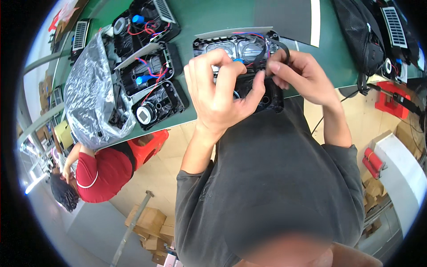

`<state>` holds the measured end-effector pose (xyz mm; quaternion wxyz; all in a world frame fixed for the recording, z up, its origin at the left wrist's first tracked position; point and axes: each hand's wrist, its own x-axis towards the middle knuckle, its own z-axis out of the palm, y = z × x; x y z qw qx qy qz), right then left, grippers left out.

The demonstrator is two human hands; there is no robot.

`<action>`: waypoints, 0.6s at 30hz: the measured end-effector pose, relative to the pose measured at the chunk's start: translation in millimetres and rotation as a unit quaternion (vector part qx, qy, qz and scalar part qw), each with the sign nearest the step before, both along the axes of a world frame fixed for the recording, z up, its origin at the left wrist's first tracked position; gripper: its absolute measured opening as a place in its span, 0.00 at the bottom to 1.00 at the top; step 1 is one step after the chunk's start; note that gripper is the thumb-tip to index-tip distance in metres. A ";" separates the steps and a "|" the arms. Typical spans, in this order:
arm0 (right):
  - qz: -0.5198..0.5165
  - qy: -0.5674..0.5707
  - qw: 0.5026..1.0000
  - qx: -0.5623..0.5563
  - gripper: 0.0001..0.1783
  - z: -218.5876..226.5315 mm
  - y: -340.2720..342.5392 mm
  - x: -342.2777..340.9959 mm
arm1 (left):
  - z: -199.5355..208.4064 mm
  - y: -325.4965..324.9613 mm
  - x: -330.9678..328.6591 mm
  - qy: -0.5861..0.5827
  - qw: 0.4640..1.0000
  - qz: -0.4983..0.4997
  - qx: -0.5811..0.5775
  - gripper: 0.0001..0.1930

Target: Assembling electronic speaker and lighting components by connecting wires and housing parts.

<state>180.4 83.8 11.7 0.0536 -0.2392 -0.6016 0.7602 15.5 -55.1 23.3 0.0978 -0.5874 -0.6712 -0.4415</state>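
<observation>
A black plastic housing (218,43) lies open before me at the table's near edge, with clear-windowed compartments, red and blue wires and a grey panel (231,33) along its far side. My left hand (218,89) reaches over the housing, fingers bent and apart, thumb away from the index finger; its fingertips are close to a blue cylinder (239,60) inside. On the right, my right hand (302,75) pinches a thin black strip (283,46), which loops above the housing's right end. Part of the housing is hidden beneath my hands.
Several similar housings (147,73) with wires stand at left, beside a clear plastic bag (86,89). A dark sheet (284,18) lies on the green table (213,15). A black bag (360,40) is at right. A person in a red shirt (104,173) sits at left near a red stool (151,144).
</observation>
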 end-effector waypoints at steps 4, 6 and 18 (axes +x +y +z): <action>0.125 -0.089 0.985 0.079 0.19 8.6 37.3 11.4 | -2.2 13.2 -10.8 0.071 0.972 -0.191 -0.118 0.26; 0.235 -0.113 0.955 0.139 0.19 10.4 56.0 8.7 | -5.1 23.9 -17.6 0.091 0.969 -0.198 -0.115 0.24; 0.267 -0.093 0.958 -0.034 0.10 -10.4 109.5 -12.8 | -19.4 54.2 -35.0 0.125 0.950 -0.249 -0.138 0.15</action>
